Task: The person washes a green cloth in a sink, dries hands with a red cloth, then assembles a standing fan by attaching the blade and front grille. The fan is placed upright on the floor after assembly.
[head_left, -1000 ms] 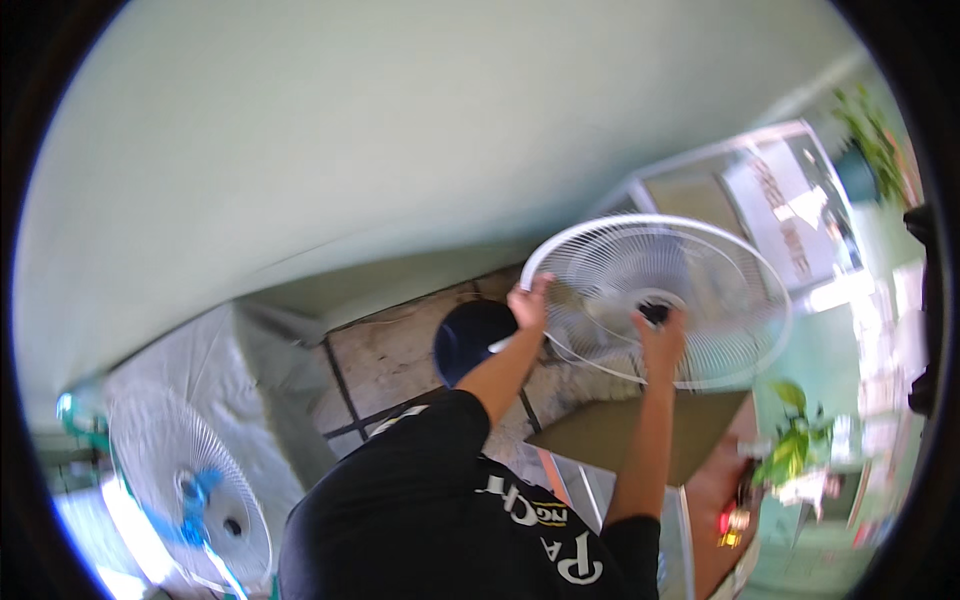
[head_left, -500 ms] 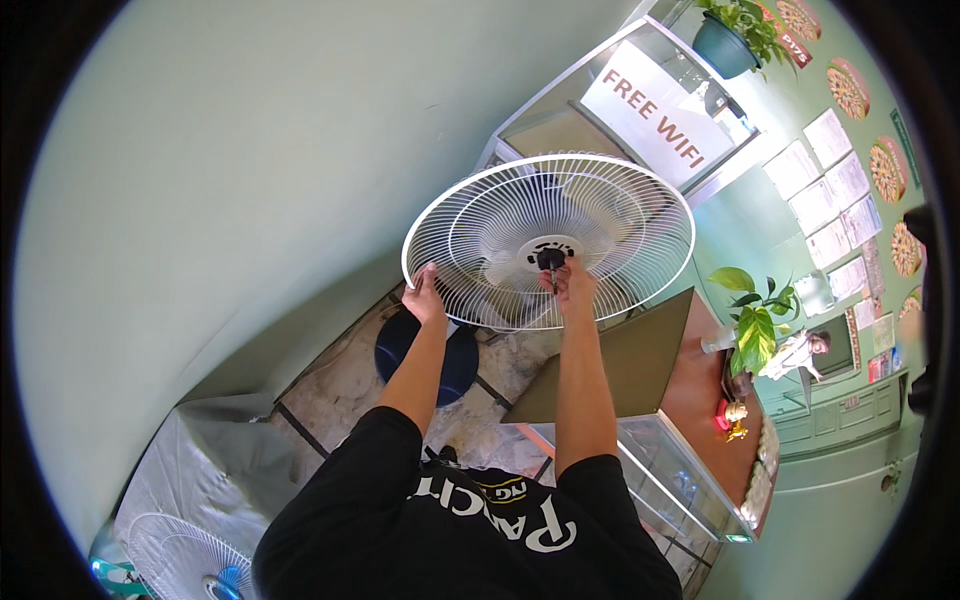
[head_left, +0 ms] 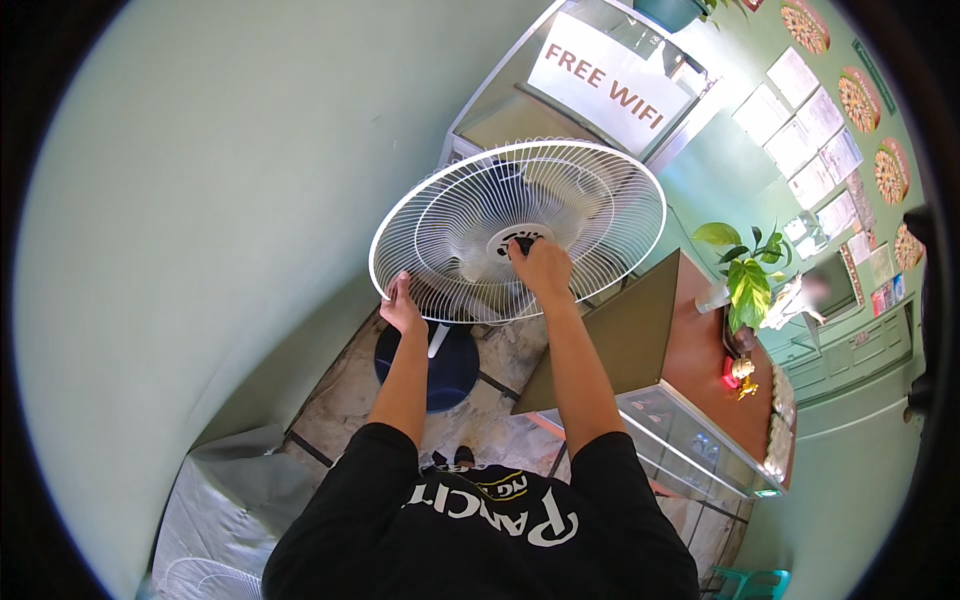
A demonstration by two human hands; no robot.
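A round white wire fan grille (head_left: 600, 205) is tilted in front of me, with pale shapes seen through its wires. At its lower left rim my left hand (head_left: 402, 308) is closed, thumb and fingers pinching the edge. My right hand (head_left: 545, 272) is over the hub, its fingers closed round a black knob-like part (head_left: 523, 244); the hand hides much of that part. Below the grille stands a round dark blue fan base (head_left: 455, 375) with a short length of white pole showing. How the grille joins the pole is hidden.
A pale green wall (head_left: 220, 200) rises on the left. Beyond the grille is a glass cabinet (head_left: 490, 115) with a sign. To the right stands a brown-topped counter (head_left: 690, 350) with a potted plant (head_left: 748, 285). Grey sheeting (head_left: 230, 500) lies lower left. A person stands far right.
My right hand has shifted from the hub's lower side to over it, covering the black part. The grille appears farther left as my view turns. My left hand keeps hold of the rim.
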